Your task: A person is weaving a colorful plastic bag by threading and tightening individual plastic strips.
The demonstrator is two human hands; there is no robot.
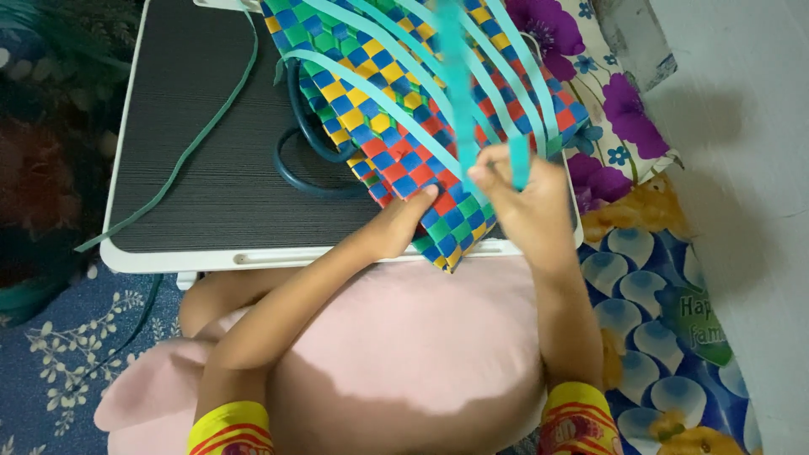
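no packages, signs or screens show. the only lettered spot is a dark green printed patch [701, 324] on the floral cloth at the lower right, leaf-shaped with pale writing, partly cut off.

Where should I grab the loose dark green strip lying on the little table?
Pinch the dark green strip near its middle, coming from above on the left. It lies flat and alone on the dark tabletop there, away from the woven basket and both hands.
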